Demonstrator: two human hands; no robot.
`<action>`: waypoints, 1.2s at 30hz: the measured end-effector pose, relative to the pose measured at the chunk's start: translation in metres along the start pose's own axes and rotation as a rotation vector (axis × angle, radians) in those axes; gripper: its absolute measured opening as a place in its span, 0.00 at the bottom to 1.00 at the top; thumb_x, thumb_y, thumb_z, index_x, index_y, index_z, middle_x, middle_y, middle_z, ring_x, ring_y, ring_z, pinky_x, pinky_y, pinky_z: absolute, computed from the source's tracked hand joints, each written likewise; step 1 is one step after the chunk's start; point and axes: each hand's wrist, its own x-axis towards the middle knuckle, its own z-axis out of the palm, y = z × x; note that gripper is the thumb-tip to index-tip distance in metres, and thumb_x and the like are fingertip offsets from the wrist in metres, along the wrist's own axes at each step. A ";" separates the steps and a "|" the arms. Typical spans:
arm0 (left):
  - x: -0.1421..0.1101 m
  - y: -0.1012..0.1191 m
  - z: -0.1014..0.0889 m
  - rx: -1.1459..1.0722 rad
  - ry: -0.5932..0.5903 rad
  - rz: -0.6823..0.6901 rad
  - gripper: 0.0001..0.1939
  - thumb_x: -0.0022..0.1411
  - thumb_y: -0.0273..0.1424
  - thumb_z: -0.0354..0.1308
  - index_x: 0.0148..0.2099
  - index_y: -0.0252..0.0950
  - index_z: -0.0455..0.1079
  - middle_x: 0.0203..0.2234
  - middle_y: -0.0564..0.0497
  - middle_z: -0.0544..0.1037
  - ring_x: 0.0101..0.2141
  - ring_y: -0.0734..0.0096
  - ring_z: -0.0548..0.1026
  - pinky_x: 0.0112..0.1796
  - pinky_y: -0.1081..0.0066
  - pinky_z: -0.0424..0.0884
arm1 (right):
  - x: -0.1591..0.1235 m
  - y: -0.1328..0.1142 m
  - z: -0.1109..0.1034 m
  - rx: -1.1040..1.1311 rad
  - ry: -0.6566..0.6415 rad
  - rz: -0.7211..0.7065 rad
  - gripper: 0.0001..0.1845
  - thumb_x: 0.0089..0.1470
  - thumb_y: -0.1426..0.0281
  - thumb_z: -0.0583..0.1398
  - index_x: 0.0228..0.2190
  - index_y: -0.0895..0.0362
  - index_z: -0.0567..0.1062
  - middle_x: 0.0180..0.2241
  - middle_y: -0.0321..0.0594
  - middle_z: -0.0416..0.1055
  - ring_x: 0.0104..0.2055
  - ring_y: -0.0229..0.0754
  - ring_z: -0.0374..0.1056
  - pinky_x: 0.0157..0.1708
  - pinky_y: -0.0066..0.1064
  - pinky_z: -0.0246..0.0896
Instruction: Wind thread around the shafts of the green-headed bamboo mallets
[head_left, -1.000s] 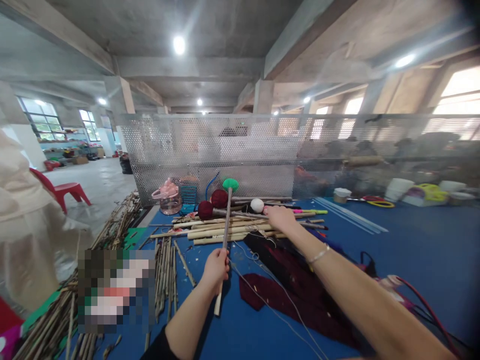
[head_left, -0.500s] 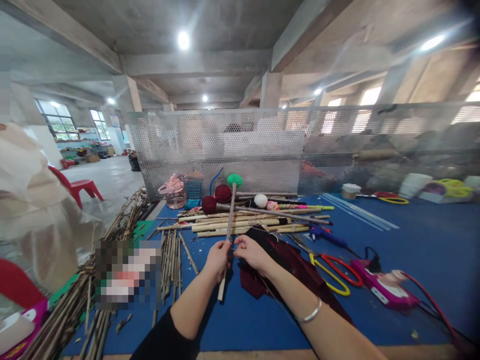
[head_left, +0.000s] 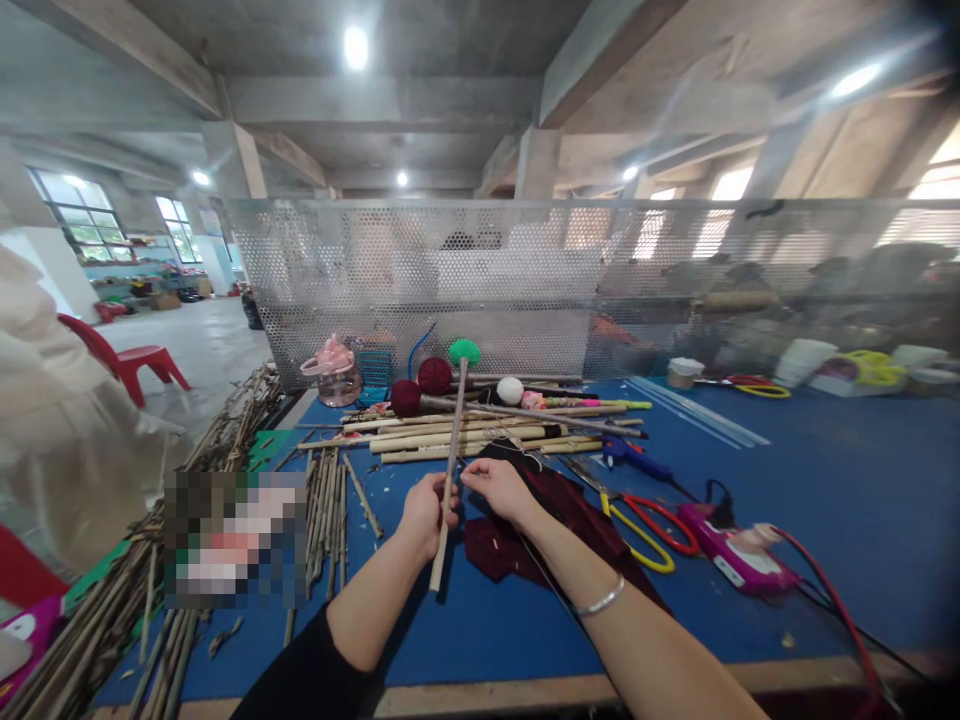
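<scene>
My left hand (head_left: 424, 515) is closed around a slim wooden stick (head_left: 457, 425), which leans slightly away from me. A round, frilly green head (head_left: 465, 352) tops its far end, and the pale near end pokes out below my palm. Just right of the stick, my right hand (head_left: 502, 488) pinches thumb and forefinger together; whatever is between them is too small to make out. Under and beside my right wrist lies dark maroon cloth (head_left: 555, 505). Scissors (head_left: 637, 525) with red and yellow handles rest right of the cloth, near a blue glue gun (head_left: 634, 458).
Bamboo sticks (head_left: 450, 440) and dark red balls (head_left: 406, 398) lie behind my hands. Short twigs (head_left: 326, 510) and a long twig pile (head_left: 135, 570) are at left. A purple power strip (head_left: 735, 550) with cords sits right. Perforated metal screens (head_left: 420, 270) close the back.
The view has shifted slightly, so things sit further left. My left fingers now show wrapped around the stick's right side. My right hand stays beside the stick, still pinched.
</scene>
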 end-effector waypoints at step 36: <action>-0.003 -0.010 0.006 -0.079 -0.072 0.054 0.09 0.52 0.30 0.57 0.27 0.31 0.61 0.14 0.59 0.60 0.11 0.90 0.54 0.12 0.86 0.49 | -0.001 0.003 0.000 0.198 -0.059 0.014 0.12 0.40 0.63 0.59 0.22 0.61 0.70 0.21 0.36 0.69 0.23 0.35 0.61 0.28 0.27 0.55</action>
